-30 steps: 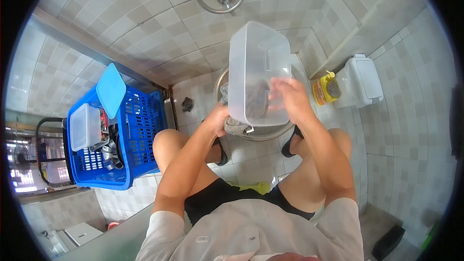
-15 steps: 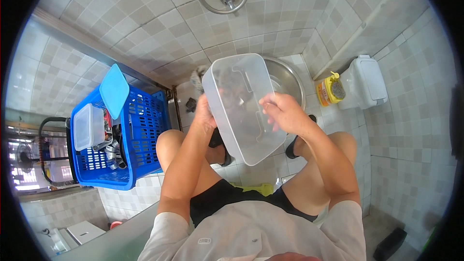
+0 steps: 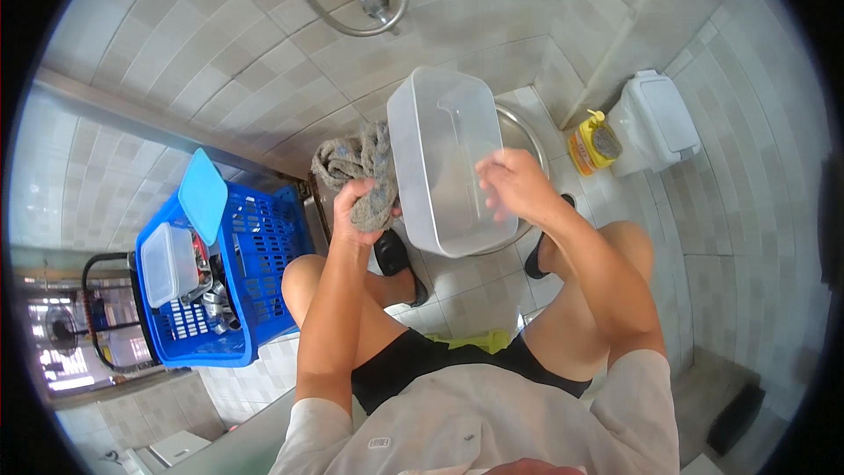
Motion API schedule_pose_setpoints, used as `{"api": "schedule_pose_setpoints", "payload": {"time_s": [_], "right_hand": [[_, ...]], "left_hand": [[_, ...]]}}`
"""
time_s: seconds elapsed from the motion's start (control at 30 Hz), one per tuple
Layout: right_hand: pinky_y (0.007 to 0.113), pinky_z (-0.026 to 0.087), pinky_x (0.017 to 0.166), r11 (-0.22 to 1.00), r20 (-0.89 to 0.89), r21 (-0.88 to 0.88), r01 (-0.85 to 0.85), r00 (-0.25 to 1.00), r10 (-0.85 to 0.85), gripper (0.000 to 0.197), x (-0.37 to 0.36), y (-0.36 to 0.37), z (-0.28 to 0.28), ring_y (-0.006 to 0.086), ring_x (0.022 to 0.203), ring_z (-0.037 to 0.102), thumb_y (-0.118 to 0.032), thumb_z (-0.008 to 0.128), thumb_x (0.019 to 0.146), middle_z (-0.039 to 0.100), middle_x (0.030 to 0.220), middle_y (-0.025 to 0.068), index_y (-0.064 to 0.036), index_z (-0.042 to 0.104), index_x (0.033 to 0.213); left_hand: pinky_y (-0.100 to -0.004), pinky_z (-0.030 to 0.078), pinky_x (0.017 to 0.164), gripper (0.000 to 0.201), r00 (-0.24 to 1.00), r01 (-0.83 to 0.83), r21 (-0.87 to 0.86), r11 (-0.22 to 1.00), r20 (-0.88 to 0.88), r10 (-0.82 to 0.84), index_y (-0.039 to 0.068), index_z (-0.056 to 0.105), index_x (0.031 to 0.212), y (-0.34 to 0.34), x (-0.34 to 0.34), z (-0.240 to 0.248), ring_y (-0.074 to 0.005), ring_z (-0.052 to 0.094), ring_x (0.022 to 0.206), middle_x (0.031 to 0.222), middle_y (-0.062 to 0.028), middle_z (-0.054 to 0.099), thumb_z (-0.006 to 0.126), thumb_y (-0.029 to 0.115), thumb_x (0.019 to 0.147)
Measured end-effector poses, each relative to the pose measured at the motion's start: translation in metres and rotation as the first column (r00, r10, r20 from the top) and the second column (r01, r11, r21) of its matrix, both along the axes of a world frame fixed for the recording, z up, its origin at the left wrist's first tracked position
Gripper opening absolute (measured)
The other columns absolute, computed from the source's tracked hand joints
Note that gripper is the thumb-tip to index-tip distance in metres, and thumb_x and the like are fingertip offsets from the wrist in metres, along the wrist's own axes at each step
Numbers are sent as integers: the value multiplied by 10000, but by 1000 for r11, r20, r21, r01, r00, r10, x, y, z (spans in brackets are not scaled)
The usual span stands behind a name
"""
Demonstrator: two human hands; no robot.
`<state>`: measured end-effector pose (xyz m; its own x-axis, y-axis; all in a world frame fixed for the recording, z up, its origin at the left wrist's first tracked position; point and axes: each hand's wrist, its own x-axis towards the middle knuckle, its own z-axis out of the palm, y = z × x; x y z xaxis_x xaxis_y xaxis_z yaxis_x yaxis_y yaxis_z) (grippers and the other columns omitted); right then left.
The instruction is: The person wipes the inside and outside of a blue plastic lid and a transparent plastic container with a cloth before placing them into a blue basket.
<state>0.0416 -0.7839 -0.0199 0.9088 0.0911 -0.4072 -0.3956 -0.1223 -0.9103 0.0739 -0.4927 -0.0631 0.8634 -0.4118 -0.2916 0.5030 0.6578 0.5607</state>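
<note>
My left hand (image 3: 354, 211) is closed round a bunched grey rag (image 3: 356, 158), its upper part flopping over beyond the fingers. The rag lies along the left side of a large translucent plastic box (image 3: 428, 180). That box is tilted, its open top facing up toward me, over a round metal basin (image 3: 530, 142) on the floor. At the right rim of the box, my right hand (image 3: 519, 183) reaches over with bent fingers. Those fingertips are smeared by motion, so whether they grip the rim is not clear.
To the left stands a blue plastic basket (image 3: 251, 299) with a clear container (image 3: 170, 264), a light blue lid (image 3: 202, 196) and metal utensils (image 3: 220, 306). At the right are a yellow bottle (image 3: 591, 145) and a white lidded bin (image 3: 659, 123). A shower hose (image 3: 308, 4) hangs on the far wall.
My left hand has left the box's side and now holds the grey rag, which was mostly hidden behind the box. The box has shifted away from me. My right hand stays by its right rim.
</note>
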Motion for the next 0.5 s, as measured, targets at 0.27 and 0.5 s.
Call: {"api": "schedule_pose_setpoints", "payload": {"time_s": [0.27, 0.5], "right_hand": [[316, 526, 469, 982, 59, 156, 109, 991, -119, 231, 10, -4, -5, 147, 632, 604, -162, 552, 976, 616, 883, 74, 29, 634, 1076], [302, 527, 502, 987, 181, 78, -137, 976, 121, 231, -3, 15, 7, 138, 628, 606, -159, 531, 980, 611, 859, 62, 20, 620, 1096]], "left_hand": [[-433, 613, 760, 477, 994, 100, 392, 914, 5, -111, -79, 616, 1196, -42, -31, 4, -276, 722, 885, 1068, -183, 696, 705, 111, 768], [-372, 608, 716, 453, 986, 162, 359, 919, -87, -140, -60, 628, 1184, -32, -14, -14, -273, 710, 811, 1020, -158, 695, 691, 150, 788]]}}
